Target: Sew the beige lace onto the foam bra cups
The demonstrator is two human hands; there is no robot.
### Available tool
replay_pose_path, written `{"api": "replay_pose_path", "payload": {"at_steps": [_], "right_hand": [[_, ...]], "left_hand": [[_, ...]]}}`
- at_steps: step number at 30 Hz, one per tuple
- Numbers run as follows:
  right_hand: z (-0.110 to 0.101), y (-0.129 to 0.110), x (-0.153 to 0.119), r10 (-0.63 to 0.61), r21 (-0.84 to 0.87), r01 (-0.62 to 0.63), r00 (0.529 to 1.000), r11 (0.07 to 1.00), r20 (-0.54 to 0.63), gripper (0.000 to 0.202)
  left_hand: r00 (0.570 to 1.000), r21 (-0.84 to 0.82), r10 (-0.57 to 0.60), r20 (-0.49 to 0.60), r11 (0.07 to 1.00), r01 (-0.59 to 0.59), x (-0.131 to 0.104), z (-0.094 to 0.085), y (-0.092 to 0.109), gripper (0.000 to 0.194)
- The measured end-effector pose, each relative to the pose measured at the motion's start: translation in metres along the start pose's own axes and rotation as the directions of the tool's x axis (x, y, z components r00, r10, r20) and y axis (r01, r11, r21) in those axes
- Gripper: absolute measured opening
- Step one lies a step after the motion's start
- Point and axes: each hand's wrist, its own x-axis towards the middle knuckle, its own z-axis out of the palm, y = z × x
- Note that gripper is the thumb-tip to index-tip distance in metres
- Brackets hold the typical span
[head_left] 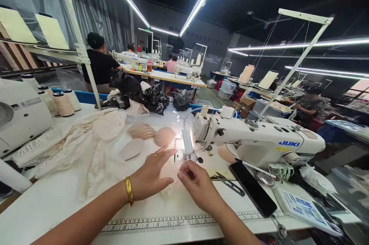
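**At the needle of a white sewing machine**

White table top (52, 202) printed with a ruler scale along the near edge. Spread over the left half, cream lace fabric (72, 149); beside it a fanned stack of beige cups (150, 133). Right of the hands, small thread snips (229, 182), a dark phone (253, 193) and a printed card (305, 208). Beyond, a long workshop under strip lights, rows of machines, seated workers, black bags (144, 93) heaped on the table's far side.

Left hand (151, 176) flat, fingers spread, pressing a pale fabric piece (170, 177) to the table just before the sewing machine (259, 141). Right hand (198, 187) close beside it, thumb and forefinger pinched together near the needle; whether on thread or the fabric's edge, hard to make out. Needle area washed out by the lamp glare. Thread cones (63, 103) upper left, partly cut off by another machine.
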Motion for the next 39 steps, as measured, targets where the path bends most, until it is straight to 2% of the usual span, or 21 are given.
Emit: {"api": "replay_pose_path", "payload": {"at_steps": [2, 3, 4, 5, 7, 9, 11, 12, 14, 16, 20, 22, 25, 28, 29, 31, 33, 36, 39], "right_hand": [[-0.006, -0.009, -0.017, -0.08, 0.105, 0.078, 0.997, 0.991, 0.018, 0.021], [-0.009, -0.011, -0.024, -0.073, 0.174, 0.065, 0.997, 0.983, 0.039, 0.024], [-0.013, -0.012, -0.029, -0.035, 0.268, 0.016, 0.997, 0.963, 0.066, 0.028], [-0.015, -0.012, -0.032, 0.017, 0.371, -0.059, 0.993, 0.927, 0.116, 0.032], [-0.015, -0.005, -0.029, 0.109, 0.527, -0.198, 0.975, 0.826, 0.196, 0.039], [-0.009, 0.006, -0.019, 0.17, 0.579, -0.26, 0.964, 0.773, 0.206, 0.043], [0.0, 0.017, -0.007, 0.222, 0.554, -0.281, 0.96, 0.784, 0.173, 0.044], [0.005, 0.022, -0.002, 0.244, 0.536, -0.294, 0.956, 0.791, 0.165, 0.043], [0.011, 0.03, 0.005, 0.262, 0.516, -0.311, 0.95, 0.798, 0.168, 0.04], [0.014, 0.034, 0.007, 0.243, 0.534, -0.295, 0.956, 0.793, 0.167, 0.034], [0.013, 0.034, 0.008, 0.229, 0.61, -0.275, 0.961, 0.743, 0.154, 0.033], [0.012, 0.034, 0.009, 0.229, 0.631, -0.272, 0.962, 0.726, 0.152, 0.035], [0.011, 0.033, 0.012, 0.222, 0.639, -0.273, 0.962, 0.719, 0.16, 0.04], [0.009, 0.033, 0.012, 0.22, 0.65, -0.279, 0.96, 0.707, 0.172, 0.043], [0.009, 0.032, 0.011, 0.223, 0.659, -0.282, 0.959, 0.697, 0.175, 0.045], [0.008, 0.032, 0.009, 0.229, 0.672, -0.287, 0.957, 0.682, 0.176, 0.05], [0.007, 0.033, 0.008, 0.215, 0.666, -0.267, 0.963, 0.696, 0.162, 0.054], [0.009, 0.035, 0.005, 0.164, 0.62, -0.208, 0.978, 0.756, 0.127, 0.056], [0.013, 0.036, 0.003, 0.149, 0.59, -0.169, 0.985, 0.79, 0.083, 0.05]], "left_hand": [[0.998, -0.059, 0.015, 0.061, 0.998, -0.011, -0.004, -0.003, 0.007, 0.048], [0.995, -0.105, 0.011, 0.095, 0.995, -0.001, -0.006, -0.005, 0.01, 0.034], [0.992, -0.16, 0.002, 0.125, 0.987, 0.018, -0.008, -0.006, 0.013, 0.023], [0.988, -0.21, -0.005, 0.152, 0.977, 0.037, -0.009, -0.007, 0.015, 0.022], [0.99, -0.21, 0.0, 0.138, 0.977, 0.03, -0.009, -0.012, 0.014, 0.029], [0.999, -0.073, 0.006, 0.046, 0.997, -0.003, -0.007, -0.022, 0.002, 0.025], [0.998, 0.107, -0.003, -0.061, 0.994, 0.009, -0.003, -0.035, -0.018, 0.022], [0.996, 0.166, -0.014, -0.091, 0.986, 0.029, -0.001, -0.043, -0.031, 0.028], [0.996, 0.266, -0.015, -0.091, 0.963, 0.039, 0.003, -0.055, -0.055, 0.042], [0.999, 0.344, -0.005, -0.048, 0.939, 0.022, 0.006, -0.062, -0.073, 0.043], [1.0, 0.44, -0.013, -0.001, 0.898, 0.012, 0.014, -0.069, -0.085, 0.027], [0.999, 0.455, -0.032, -0.027, 0.889, 0.041, 0.018, -0.077, -0.082, 0.021], [0.991, 0.403, -0.078, -0.111, 0.908, 0.116, 0.016, -0.094, -0.067, 0.023], [0.972, 0.155, -0.191, -0.138, 0.965, 0.212, 0.003, -0.099, -0.041, 0.029], [0.963, 0.013, -0.247, -0.106, 0.968, 0.249, -0.003, -0.095, -0.031, 0.031], [0.942, -0.267, -0.334, 0.024, 0.906, 0.328, -0.016, -0.081, -0.011, 0.034], [0.916, -0.418, -0.37, 0.152, 0.816, 0.399, -0.027, -0.061, 0.005, 0.034], [0.882, -0.443, -0.427, 0.198, 0.764, 0.469, -0.036, -0.032, 0.019, 0.03], [0.849, -0.388, -0.495, 0.186, 0.757, 0.526, -0.04, -0.018, 0.024, 0.025]]}}
